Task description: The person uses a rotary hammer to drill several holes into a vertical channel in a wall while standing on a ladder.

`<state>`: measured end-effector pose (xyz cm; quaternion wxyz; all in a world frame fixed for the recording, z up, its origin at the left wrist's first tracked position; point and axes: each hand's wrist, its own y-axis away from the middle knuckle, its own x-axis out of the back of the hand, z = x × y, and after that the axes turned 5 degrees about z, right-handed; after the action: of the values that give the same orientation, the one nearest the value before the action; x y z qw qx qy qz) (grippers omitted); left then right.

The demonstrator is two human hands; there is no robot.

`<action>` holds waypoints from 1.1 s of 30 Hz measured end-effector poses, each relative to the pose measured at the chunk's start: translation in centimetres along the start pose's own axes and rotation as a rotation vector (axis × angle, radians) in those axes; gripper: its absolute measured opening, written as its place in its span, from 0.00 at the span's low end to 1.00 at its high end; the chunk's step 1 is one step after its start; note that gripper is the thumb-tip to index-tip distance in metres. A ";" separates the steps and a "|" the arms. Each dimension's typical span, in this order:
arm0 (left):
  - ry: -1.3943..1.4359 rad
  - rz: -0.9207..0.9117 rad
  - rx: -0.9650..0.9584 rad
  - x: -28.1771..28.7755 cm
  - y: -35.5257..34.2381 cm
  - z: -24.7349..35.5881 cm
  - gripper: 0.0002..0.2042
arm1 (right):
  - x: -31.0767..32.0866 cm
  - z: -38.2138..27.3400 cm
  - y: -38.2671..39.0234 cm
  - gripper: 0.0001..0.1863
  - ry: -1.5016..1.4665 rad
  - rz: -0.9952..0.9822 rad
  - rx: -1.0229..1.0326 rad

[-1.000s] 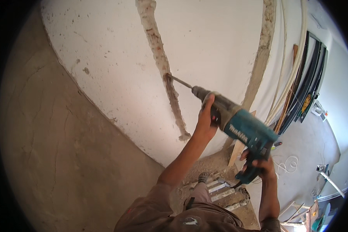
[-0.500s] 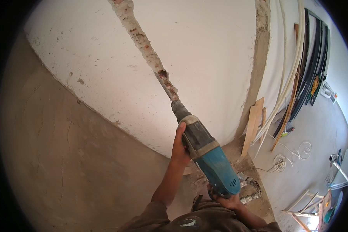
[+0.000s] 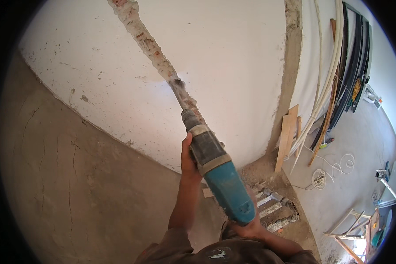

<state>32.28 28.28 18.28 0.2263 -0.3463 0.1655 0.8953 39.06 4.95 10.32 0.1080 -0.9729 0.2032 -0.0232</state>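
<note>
A teal and black rotary hammer [image 3: 220, 185] points up and away from me, its chisel in a rough chased channel [image 3: 154, 53] of exposed brick and plaster in the white wall [image 3: 233, 66]. A pale haze surrounds the bit's end. My left hand [image 3: 188, 160] is closed around the side handle near the tool's front. My right hand [image 3: 246, 229] grips the rear handle under the motor housing, its fingers mostly hidden by the tool.
A second straight channel [image 3: 291, 57] runs down the wall at right. Planks [image 3: 286, 136], long pale conduit and dark lengths [image 3: 354, 57] lean beside it. Tools [image 3: 270, 207] lie on the dusty floor below. White cable [image 3: 320, 178] and a wooden frame [image 3: 350, 235] are at right.
The tool has swung from pointing up-left to lining up along the channel, then shifted slightly left with both hands. Haze has appeared at the bit, and the view has shifted.
</note>
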 end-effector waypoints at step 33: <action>0.003 -0.075 0.058 -0.1 1.7 -1.4 0.25 | -1.3 0.7 2.2 0.50 0.141 -0.089 0.103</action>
<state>32.22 26.21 17.56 0.2694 -0.3466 0.1789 0.8805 37.11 3.62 9.20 0.1422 -0.9700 0.1656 -0.1066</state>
